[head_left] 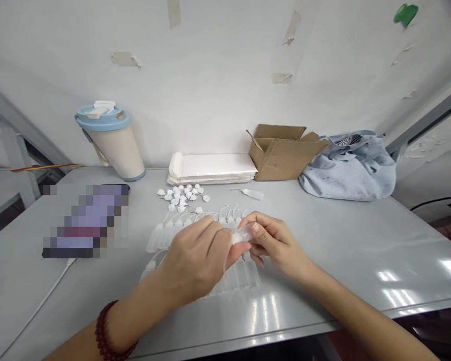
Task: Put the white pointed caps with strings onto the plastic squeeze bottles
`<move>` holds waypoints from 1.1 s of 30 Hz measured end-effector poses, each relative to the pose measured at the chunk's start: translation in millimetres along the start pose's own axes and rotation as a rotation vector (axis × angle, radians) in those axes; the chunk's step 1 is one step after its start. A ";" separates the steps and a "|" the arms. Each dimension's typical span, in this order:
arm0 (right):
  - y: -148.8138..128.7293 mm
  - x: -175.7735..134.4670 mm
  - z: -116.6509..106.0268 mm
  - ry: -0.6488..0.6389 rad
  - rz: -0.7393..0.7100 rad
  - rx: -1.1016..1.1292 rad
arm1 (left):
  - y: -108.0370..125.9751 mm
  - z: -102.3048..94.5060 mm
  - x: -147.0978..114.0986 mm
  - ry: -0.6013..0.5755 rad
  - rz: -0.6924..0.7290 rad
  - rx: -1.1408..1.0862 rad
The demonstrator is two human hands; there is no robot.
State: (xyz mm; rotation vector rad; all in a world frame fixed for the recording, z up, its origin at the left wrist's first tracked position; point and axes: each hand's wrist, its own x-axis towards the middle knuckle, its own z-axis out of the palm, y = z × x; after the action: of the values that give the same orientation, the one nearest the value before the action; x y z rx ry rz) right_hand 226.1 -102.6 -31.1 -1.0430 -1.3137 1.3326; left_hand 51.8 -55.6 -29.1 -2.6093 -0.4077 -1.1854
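A small translucent squeeze bottle (244,233) is held between both hands above the table. My right hand (280,244) pinches its body between thumb and fingers. My left hand (197,258) is closed around the white neck end, and its fingers hide that part. Below the hands lie two rows of similar bottles; the back row (158,236) has thin curved tips pointing away, and the front row (244,276) is partly covered by my left hand. Behind them is a loose pile of small white caps (181,196). One single bottle (253,193) with a thin tip lies right of the caps.
On the grey table (346,235), a phone (92,215) with a white cable (41,303) lies left. A tumbler (116,145) stands behind it. Along the wall are a stack of flat white boxes (214,168), an open cardboard box (285,158) and a blue cloth bag (349,170).
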 end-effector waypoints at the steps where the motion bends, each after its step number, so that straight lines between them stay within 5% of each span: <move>1: -0.3 1.2 -0.9 -0.014 0.027 0.042 | -0.3 -0.9 -0.1 -0.009 0.025 0.025; 10: 1.9 7.2 -5.3 -0.113 0.236 0.247 | -3.6 0.8 -0.8 -0.090 0.120 0.097; 14: 3.3 10.5 -6.2 -0.011 0.238 0.228 | -21.4 -3.0 1.6 -0.171 0.021 -0.010; 19: 7.9 19.3 -19.2 0.245 0.027 0.013 | -72.9 -16.0 -4.8 -0.519 -0.207 0.152; 23: 9.1 27.7 -38.5 0.409 -0.052 -0.201 | -98.5 -17.4 -15.5 -0.665 -0.396 0.231; 27: 16.0 36.2 -59.7 0.546 -0.151 -0.579 | -98.2 -12.5 -18.6 -0.716 -0.478 0.231; 33: 30.1 43.7 -80.2 0.492 -0.117 -0.821 | -96.1 -1.3 -25.1 -0.643 -0.438 0.175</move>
State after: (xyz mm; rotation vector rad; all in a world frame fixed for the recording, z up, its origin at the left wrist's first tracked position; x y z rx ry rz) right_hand 295.4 -44.2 -63.4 -1.6760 -1.5160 0.3597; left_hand 1.4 29.6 -37.1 -2.7593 -1.1889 -0.3292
